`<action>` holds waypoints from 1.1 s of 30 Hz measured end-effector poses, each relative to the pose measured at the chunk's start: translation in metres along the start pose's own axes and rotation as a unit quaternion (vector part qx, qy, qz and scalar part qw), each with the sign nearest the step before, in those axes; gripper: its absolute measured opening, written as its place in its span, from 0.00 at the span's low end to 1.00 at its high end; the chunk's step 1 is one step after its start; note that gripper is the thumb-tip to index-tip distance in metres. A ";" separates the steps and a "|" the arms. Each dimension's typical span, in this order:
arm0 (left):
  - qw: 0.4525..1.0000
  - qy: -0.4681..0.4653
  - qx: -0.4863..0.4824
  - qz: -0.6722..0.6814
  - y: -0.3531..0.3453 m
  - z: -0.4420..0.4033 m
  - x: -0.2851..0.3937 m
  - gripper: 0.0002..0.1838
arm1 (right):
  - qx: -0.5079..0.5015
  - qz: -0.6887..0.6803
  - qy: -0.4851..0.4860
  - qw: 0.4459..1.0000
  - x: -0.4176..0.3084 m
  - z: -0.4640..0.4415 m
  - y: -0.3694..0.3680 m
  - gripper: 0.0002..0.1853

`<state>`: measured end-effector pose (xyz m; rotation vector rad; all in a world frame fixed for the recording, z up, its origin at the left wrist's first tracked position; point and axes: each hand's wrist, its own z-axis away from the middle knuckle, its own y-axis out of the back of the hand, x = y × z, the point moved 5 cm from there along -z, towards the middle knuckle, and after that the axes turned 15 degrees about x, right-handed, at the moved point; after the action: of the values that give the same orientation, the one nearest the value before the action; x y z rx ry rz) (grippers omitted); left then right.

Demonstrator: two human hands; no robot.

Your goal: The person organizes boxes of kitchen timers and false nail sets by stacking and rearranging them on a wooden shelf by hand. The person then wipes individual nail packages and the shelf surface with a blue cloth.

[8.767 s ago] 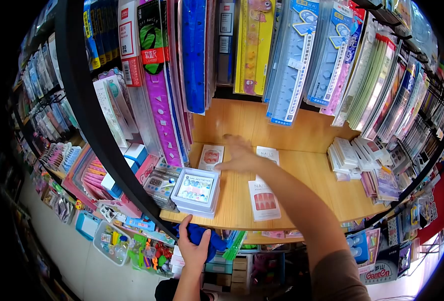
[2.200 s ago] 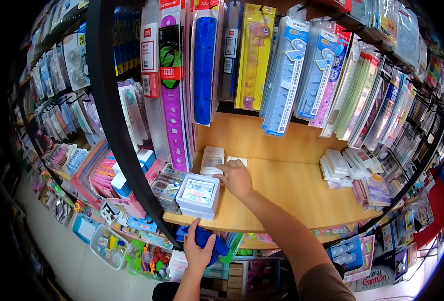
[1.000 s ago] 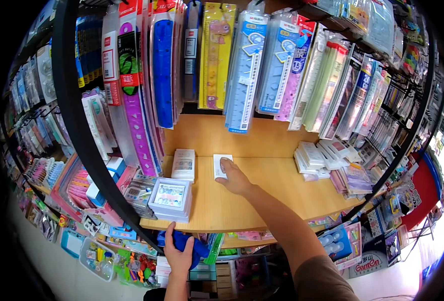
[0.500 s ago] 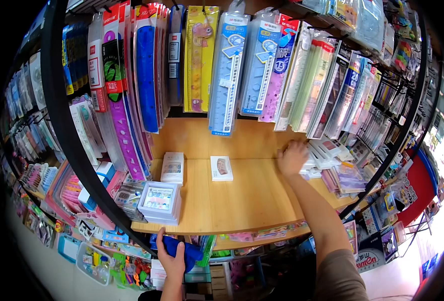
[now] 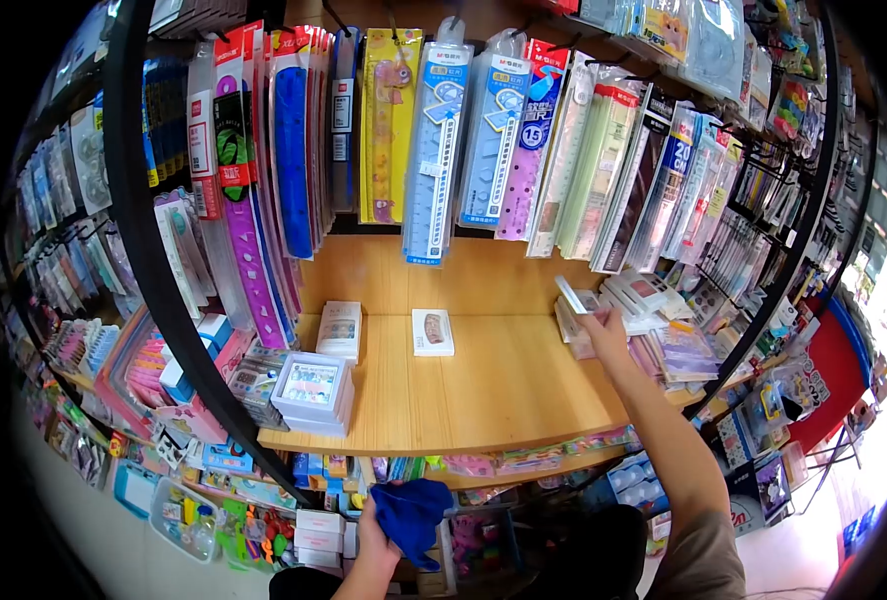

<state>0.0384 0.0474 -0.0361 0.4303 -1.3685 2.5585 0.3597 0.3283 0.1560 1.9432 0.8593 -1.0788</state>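
You have bright light on the wooden shelf (image 5: 503, 395); white glare at far right — floor (image 5: 798, 548) washed out; edges bowed, corners black.

Under the blue cloth (image 5: 415, 515), low centre, your left hand (image 5: 375, 538) hides its fingers; the bottom edge cuts your right sleeve (image 5: 701, 560); mid-frame, the white pack's (image 5: 433, 333) print is illegibly small.

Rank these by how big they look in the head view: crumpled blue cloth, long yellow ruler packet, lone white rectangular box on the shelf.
1. Long yellow ruler packet
2. Crumpled blue cloth
3. Lone white rectangular box
All three differ clearly.
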 end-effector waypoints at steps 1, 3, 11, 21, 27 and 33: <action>1.000 0.005 -0.021 0.023 0.002 -0.006 -0.002 0.23 | -0.080 -0.187 -0.111 0.973 -0.005 0.027 0.001 0.27; 0.999 -0.005 -0.022 0.026 -0.004 -0.005 -0.001 0.23 | -0.195 -0.396 -0.281 0.852 -0.021 0.094 0.010 0.26; 0.993 0.001 -0.092 0.075 -0.027 0.014 -0.005 0.26 | -0.323 -0.482 -0.491 0.650 -0.009 0.265 0.036 0.39; 0.991 -0.082 -0.095 0.036 -0.028 0.030 0.008 0.31 | -0.443 -0.438 -0.623 0.473 -0.008 0.359 0.006 0.31; 0.942 -0.209 -0.181 -0.190 -0.023 0.036 0.004 0.29 | -0.416 -0.397 -0.651 0.496 -0.019 0.370 -0.011 0.23; 0.939 -0.274 -0.007 -0.208 -0.015 0.032 -0.006 0.19 | -0.377 -0.410 -0.666 0.496 -0.010 0.376 -0.016 0.24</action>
<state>0.0542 0.0282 -0.0097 1.3494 -1.2621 2.1517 0.1962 0.0179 0.0207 -0.4357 0.9322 -1.7709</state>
